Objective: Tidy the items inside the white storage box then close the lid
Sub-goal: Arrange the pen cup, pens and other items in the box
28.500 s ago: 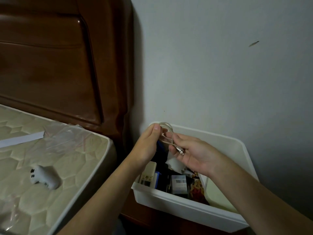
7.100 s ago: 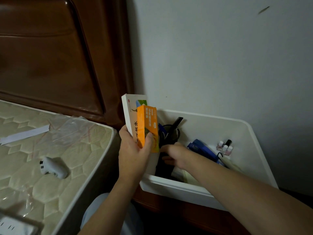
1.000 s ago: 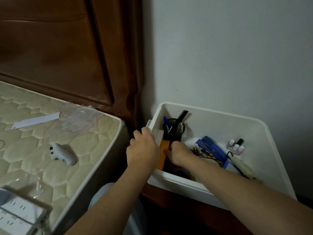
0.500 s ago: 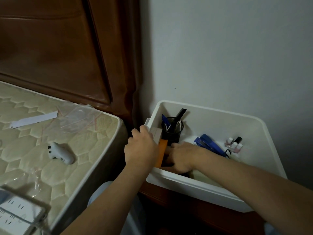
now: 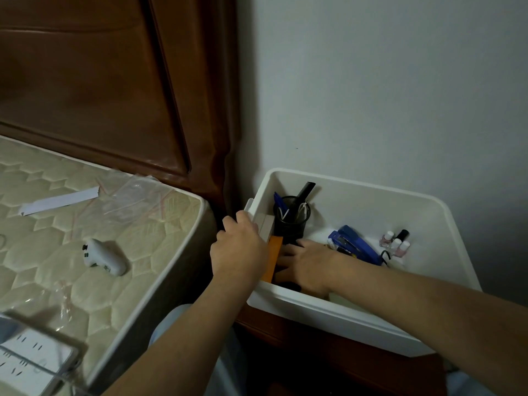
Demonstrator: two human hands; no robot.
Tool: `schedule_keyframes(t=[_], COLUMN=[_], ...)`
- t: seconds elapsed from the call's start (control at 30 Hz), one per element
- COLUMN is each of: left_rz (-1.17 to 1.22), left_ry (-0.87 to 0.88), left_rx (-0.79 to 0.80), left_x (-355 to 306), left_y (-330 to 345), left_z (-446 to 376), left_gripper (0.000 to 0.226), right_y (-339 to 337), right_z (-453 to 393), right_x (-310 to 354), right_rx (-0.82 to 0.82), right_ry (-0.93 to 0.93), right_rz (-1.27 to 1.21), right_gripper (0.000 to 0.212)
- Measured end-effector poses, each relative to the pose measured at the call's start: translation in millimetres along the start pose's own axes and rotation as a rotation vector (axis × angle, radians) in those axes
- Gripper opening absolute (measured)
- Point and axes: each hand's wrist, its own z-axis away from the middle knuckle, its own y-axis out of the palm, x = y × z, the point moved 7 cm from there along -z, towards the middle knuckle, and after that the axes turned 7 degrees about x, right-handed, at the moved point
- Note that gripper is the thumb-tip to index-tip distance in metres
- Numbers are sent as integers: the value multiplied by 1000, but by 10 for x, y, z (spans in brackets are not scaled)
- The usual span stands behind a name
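A power strip (image 5: 31,364) is cut off at the lower left of the bed (image 5: 85,252). The box (image 5: 328,312) sits on a wooden stand beside it. The left hand (image 5: 238,250) curls over the box's left rim onto the upright cartons (image 5: 271,252); its fingertips are hidden. The right hand (image 5: 305,267) lies flat, fingers spread, on dark items, closer to the cartons than a second ago. Beyond are a stapler (image 5: 353,245), a pen cup (image 5: 291,221), and bare floor at the back right.
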Motion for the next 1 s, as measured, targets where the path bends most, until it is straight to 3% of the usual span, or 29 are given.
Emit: schedule_keyframes(t=[0.2, 0.37, 0.53, 0.63, 0.7, 0.8, 0.9, 1.0], left_rz=[-1, -4, -6, -29, -111, -130, 108, 119], left_ry=[-10, 4, 18, 23, 100, 411, 527, 435], left_rx=[-10, -20, -18, -60, -180, -287, 23, 345], left_x=[5, -6, -8, -18, -100, -423, -761, -1011], left_y=[-5, -16, -21, -69, -189, -249, 60, 499], left_z=[-4, -9, 1, 32, 96, 289, 409, 443], left_gripper=[23, 19, 18, 26, 40, 43, 42, 50], right_y=[71, -107, 57, 40, 87, 323, 706, 1051], right_z=[84, 142, 35, 227, 473, 925, 1284, 1430], right_x=[-12, -65, -3, -250, -520, -845, -1014, -948], right_rx=[-76, -371, -251, -355, -508, -704, -670, -396], right_ry=[-46, -12, -69, 29, 151, 355, 574, 658], right_rz=[-121, -318, -356, -557, -746, -901, -999, -991], right_gripper=[44, 29, 29, 21, 24, 29, 44, 73])
